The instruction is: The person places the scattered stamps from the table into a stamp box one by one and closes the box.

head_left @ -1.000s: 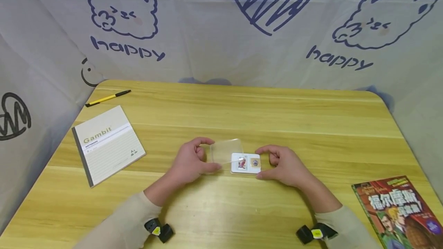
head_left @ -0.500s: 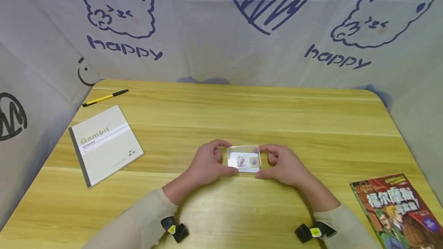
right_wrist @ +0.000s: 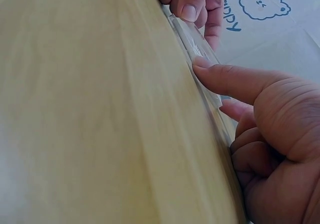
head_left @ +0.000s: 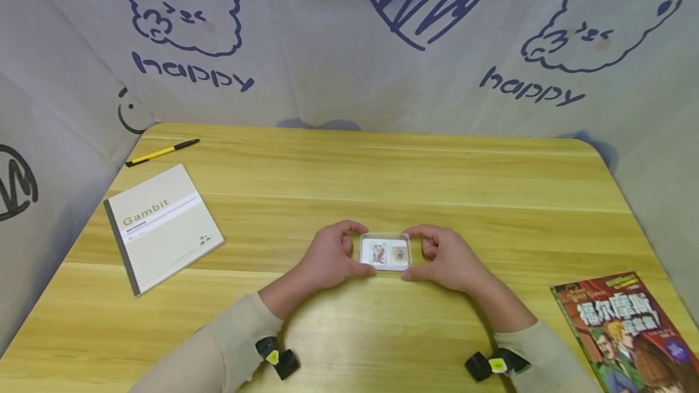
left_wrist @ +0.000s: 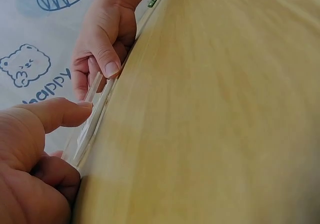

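Your left hand [head_left: 334, 259] pinches the left end of the small white case [head_left: 389, 255], your right hand [head_left: 449, 261] the right end. Case is between them on the wooden table [head_left: 349, 181], clear cover [head_left: 388, 243] over it; hard to tell if fully seated. Notebook [head_left: 164, 229] well off left.

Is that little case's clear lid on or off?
On: in the head view the clear lid covers the white insert; whether fully pressed down, I cannot tell.

Clear shallow case [head_left: 384, 235], white two-picture card [head_left: 389, 254] inside, between hands [head_left: 330, 258] [head_left: 452, 259]
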A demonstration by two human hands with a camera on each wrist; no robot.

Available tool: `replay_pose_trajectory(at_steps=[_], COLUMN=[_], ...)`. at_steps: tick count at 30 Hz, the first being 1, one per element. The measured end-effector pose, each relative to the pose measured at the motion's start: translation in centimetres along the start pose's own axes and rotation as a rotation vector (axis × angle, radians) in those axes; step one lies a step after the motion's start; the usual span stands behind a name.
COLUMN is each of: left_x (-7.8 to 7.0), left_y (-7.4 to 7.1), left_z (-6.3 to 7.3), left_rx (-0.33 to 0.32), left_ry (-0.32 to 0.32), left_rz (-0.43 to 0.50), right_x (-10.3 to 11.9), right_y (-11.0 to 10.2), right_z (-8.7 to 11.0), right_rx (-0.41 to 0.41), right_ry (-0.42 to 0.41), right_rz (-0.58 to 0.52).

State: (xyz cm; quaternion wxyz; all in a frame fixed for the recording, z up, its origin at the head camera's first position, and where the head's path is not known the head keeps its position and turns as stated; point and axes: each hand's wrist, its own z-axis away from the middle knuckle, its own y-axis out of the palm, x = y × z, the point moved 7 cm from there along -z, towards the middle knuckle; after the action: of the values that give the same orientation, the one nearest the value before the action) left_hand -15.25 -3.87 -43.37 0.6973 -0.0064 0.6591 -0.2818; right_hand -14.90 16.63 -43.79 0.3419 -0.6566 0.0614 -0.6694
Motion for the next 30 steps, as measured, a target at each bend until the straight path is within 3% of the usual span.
replay_pose_trajectory(at_steps=[15,30], left_x=[-0.05,0.3], left_y=[0.13,0.24], left_z=[-0.14,0.0], left_rx=[0.037,0.048], left_ry=[-0.026,0.001], left_rz=[-0.032,-0.091], right_x=[-0.17,-0.1], right_y=[-0.17,0.17], right_z=[-0.02,0.07], right_rx=[-0.01,-0.015], right_ry=[-0.026,-0.034], right_rz=[-0.036,-0.015])
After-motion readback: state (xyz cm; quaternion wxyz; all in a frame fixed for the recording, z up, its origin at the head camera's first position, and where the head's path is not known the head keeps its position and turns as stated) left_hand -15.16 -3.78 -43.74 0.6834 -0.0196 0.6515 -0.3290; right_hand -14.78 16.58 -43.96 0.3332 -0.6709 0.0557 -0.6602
